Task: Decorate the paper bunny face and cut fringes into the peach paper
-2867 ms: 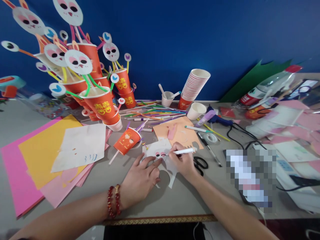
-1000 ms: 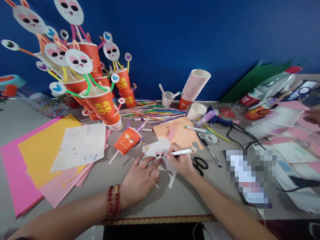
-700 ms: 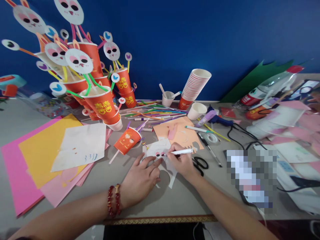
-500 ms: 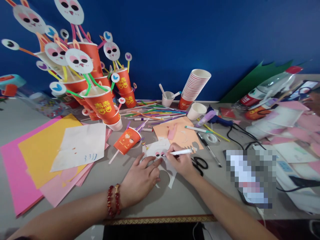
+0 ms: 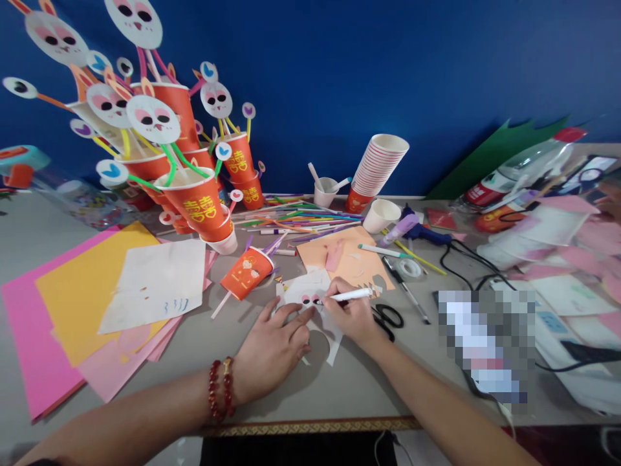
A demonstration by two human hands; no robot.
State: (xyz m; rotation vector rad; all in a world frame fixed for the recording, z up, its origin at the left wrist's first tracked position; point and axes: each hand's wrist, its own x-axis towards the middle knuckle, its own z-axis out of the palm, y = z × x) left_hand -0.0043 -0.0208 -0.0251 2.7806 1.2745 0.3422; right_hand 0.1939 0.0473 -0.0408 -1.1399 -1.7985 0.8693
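Observation:
A cut white sheet of paper (image 5: 303,287) lies on the table, with two dark eye shapes in pink drawn on it. My left hand (image 5: 279,343) rests on its lower left part, fingers spread and holding nothing. Between the fingers and thumb of my right hand (image 5: 352,314) is a white marker pen (image 5: 353,294), its tip at the right eye. Black-handled scissors (image 5: 391,317) lie just right of that hand, their blades out of sight. A red paper cup (image 5: 247,272) with purple strips lies tipped over, up and left of the paper.
Red cups with rabbit faces (image 5: 154,119) stand at the back left, near coloured paper sheets (image 5: 53,323). Behind the paper are pipe cleaners (image 5: 291,217), stacked paper cups (image 5: 381,165) and orange paper (image 5: 361,249). At right are a glue gun (image 5: 429,233), a phone (image 5: 478,349) and a bottle (image 5: 524,168).
Both hands keep nearly the same place on the paper. The right eye under the marker tip looks slightly darker.

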